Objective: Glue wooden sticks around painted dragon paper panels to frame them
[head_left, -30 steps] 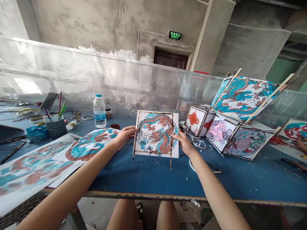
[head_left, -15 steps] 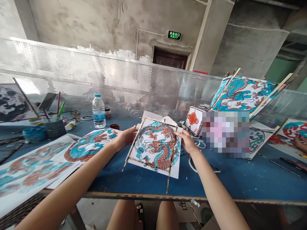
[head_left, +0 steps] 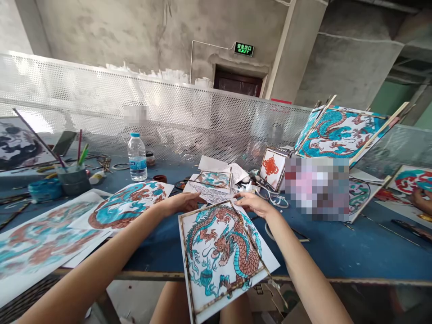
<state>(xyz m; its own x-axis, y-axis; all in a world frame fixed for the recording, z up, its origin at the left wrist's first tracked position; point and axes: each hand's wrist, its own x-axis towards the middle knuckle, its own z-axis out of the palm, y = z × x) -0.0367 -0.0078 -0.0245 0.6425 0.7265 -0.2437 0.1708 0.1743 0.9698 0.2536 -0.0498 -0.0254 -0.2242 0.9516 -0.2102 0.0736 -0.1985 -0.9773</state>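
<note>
A sheet with a brown and turquoise dragon picture point(head_left: 221, 256) is tilted down toward me over the table's front edge. Thin dark sticks form a frame across it, and one runs aslant over the dragon. At its top left, my left hand point(head_left: 180, 204) is closed at the edge by a stick end; its fingertips are partly hidden. My right hand point(head_left: 254, 204) pinches the top right corner. Just behind the hands lies a smaller framed dragon picture point(head_left: 214, 179) on a line-drawn sheet point(head_left: 207, 192).
Painted sheets point(head_left: 131, 204) lie at left, near a brush cup point(head_left: 72, 180), a blue paint jar point(head_left: 43, 191) and a water bottle point(head_left: 137, 157). Tape rings point(head_left: 278, 201) and a red-knot picture point(head_left: 272, 167) are at right. A dragon lantern point(head_left: 344, 132) and another person's hand point(head_left: 421, 198) stand farther right.
The dragon picture has come down and nearer to me, turning and tilting over the table edge. The smaller framed picture behind it has come into sight. Both hands stay near its top edge.
</note>
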